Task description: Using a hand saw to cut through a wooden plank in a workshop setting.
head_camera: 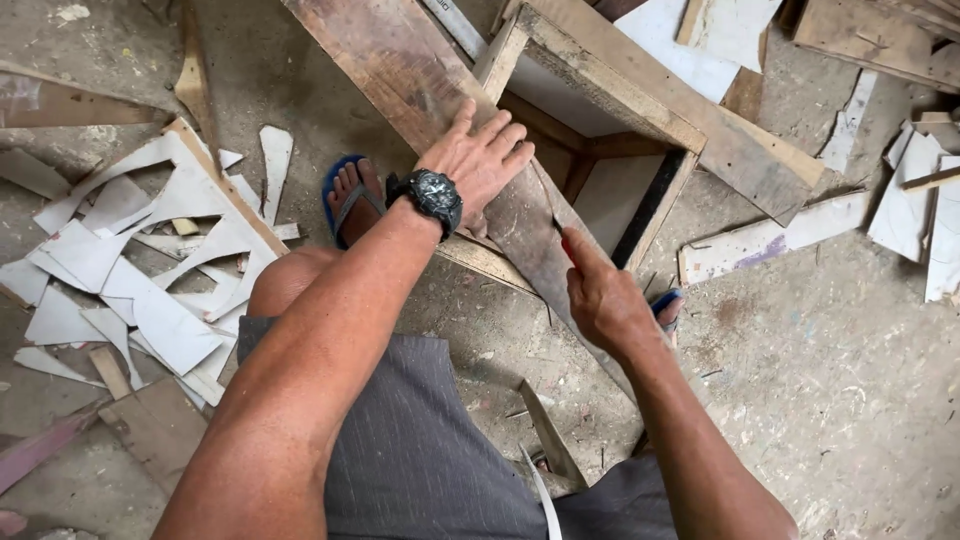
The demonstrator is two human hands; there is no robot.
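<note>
The right hand [600, 295] is closed round a small red tool [567, 247], of which only a tip shows above the fist, forefinger stretched along it and pressed to the long weathered plank [520, 215] that runs slantwise under both hands. Just behind this hand a blue sandal [668, 300] peeps out at the plank's edge. Up the plank, the left hand [482, 155] lies flat and open on the wood, fingers spread, holding nothing but bearing down on the board; a black wristwatch [433, 195] sits on that wrist. To the left of the left hand a foot in another blue sandal [350, 195] rests on the concrete floor [830, 360]. Beyond the left hand's fingertips the plank leans against a rough wooden frame [610, 85] (open in the middle, with pale panel showing through). Farther left of the hands lies a heap of white broken board scraps [150, 260], and far to the right of the right hand a pale strip of board [770, 240] lies on the floor with more white pieces [915, 200] beyond it
</note>
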